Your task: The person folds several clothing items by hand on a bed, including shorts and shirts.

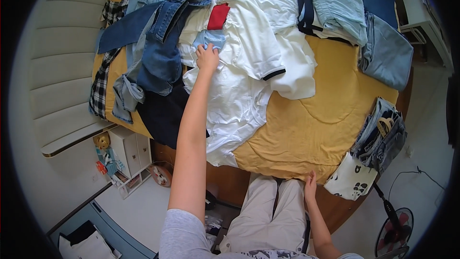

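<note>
My left arm stretches far over the bed. My left hand (207, 58), fingers bent and closed, grips the near edge of a light-blue piece of cloth (216, 40) among white garments. A red patch of cloth (218, 17) lies just beyond it. To the right spreads a white shirt (251, 43) with a dark-edged sleeve, and nearer to me a crumpled white garment (230, 110). Low by my thigh, my right hand (311, 188) hangs at the bed's front edge, its fingers loosely apart and holding nothing.
Blue jeans (165, 43) and a black garment (167, 115) lie at the left on the yellow bedsheet (311, 134). Folded jeans (385, 57) and a pale-blue gathered garment (338, 7) sit at the right. A patterned white cloth (352, 177) lies by a floor fan (395, 232).
</note>
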Tool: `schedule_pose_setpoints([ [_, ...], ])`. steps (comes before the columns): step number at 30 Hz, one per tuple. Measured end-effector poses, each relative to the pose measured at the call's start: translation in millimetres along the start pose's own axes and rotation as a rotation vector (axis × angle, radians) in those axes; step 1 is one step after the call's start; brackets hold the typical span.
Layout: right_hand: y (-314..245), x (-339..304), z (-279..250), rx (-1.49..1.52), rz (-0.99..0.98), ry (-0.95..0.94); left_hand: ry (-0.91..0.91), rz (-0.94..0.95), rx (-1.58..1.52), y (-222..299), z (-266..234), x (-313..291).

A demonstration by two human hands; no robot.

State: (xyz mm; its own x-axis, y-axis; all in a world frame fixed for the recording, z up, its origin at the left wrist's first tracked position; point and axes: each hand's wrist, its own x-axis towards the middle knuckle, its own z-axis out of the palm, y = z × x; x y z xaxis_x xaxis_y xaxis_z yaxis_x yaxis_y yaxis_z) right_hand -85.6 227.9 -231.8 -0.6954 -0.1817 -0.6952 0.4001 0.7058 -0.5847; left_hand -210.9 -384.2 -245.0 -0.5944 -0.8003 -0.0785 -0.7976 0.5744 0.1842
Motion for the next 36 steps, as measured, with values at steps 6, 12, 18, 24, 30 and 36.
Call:
schedule_pose_setpoints([
  [6, 19.7, -15.7, 7.0, 0.089, 0.123, -0.049, 0.009, 0.463, 0.149, -7.0, -4.5, 21.6],
  [12, 37.5, -50.3, 18.8, 0.214, 0.207, -0.017, -0.070, 0.272, 0.306, 29.0, -4.1, 66.8],
  [18, 56.6, -80.1, 29.3, 0.276, 0.277, 0.072, -0.162, 0.068, 0.361, 26.8, -12.2, 99.0],
  [24, 65.2, -73.1, 37.5, 0.189, 0.200, 0.118, -0.311, 0.204, 0.479, 4.8, -30.1, 72.9],
  [30, 46.2, -75.3, 42.0, 0.107, 0.063, 0.089, -0.065, 0.531, 0.548, -56.1, -57.4, -11.6],
  [36, 34.1, -98.7, 20.3, 0.059, 0.039, -0.083, 0.034, 0.387, 0.203, -78.8, -167.2, -111.8],
])
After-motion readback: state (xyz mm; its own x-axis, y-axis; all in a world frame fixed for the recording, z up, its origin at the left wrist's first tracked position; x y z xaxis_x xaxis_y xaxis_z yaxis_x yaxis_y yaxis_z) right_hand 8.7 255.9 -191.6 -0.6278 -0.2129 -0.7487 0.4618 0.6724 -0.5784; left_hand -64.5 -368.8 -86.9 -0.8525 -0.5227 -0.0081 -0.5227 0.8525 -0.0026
